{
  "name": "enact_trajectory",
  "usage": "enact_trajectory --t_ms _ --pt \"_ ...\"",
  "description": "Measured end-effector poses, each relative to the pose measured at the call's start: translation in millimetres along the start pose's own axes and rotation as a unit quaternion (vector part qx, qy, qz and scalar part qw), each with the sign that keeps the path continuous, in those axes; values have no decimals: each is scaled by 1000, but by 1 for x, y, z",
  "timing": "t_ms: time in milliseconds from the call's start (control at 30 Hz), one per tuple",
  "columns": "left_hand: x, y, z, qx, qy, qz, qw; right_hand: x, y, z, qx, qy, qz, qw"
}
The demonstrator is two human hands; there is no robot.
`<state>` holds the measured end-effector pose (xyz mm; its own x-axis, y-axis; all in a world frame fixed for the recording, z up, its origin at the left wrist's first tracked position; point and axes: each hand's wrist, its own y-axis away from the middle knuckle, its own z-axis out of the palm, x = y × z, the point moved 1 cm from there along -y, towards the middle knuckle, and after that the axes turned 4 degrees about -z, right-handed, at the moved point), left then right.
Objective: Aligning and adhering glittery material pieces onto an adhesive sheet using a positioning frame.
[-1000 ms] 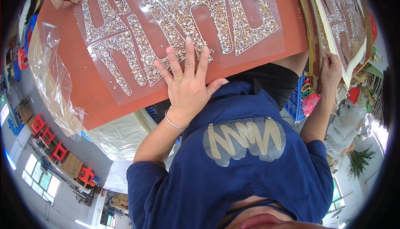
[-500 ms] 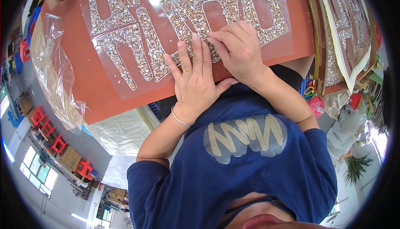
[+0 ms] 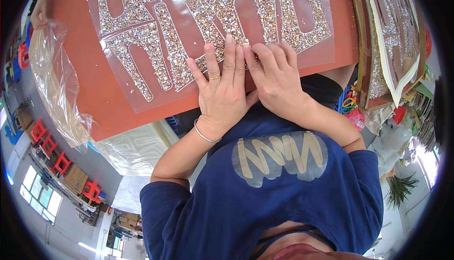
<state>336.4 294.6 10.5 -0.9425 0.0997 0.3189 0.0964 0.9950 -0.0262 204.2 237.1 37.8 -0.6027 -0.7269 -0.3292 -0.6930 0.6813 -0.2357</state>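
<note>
Looking nearly filled, the outlined pattern of gold-and-silver stone chips (image 3: 217,9) on clear plastic film (image 3: 314,52) lies ahead of and partly under the flat left hand (image 3: 222,92); any remaining gap is hidden. The right hand (image 3: 281,80) curls narrowly beside it, whether holding anything unclear. Red-brown tabletop (image 3: 99,99) extends leftward.

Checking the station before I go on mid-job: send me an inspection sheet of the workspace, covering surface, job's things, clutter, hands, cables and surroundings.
Surface: red-brown table, partly under a clear sheet.
Job's things: beads in outlined bands on the clear sheet.
Clutter: crumpled clear plastic over the table's left edge; another beaded panel at right.
Hands: left hand flat, fingers spread at the beads' near edge; right hand beside it, fingers bent, any grip unclear.
Cables: nothing seen.
Surroundings: red stools at left, plant at right.
</note>
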Motion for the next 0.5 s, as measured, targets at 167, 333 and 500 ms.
enact_trajectory --t_ms 167,333,500 --pt "3 -1 -3 -30 -30 -1 999 28 8 -17 -45 -99 -10 994" --pt "6 -3 -5 -33 -48 -22 998 94 74 -82 160 0 242 957" --pt "10 -4 -5 -47 -58 -37 997 148 154 -127 37 182 425 886"
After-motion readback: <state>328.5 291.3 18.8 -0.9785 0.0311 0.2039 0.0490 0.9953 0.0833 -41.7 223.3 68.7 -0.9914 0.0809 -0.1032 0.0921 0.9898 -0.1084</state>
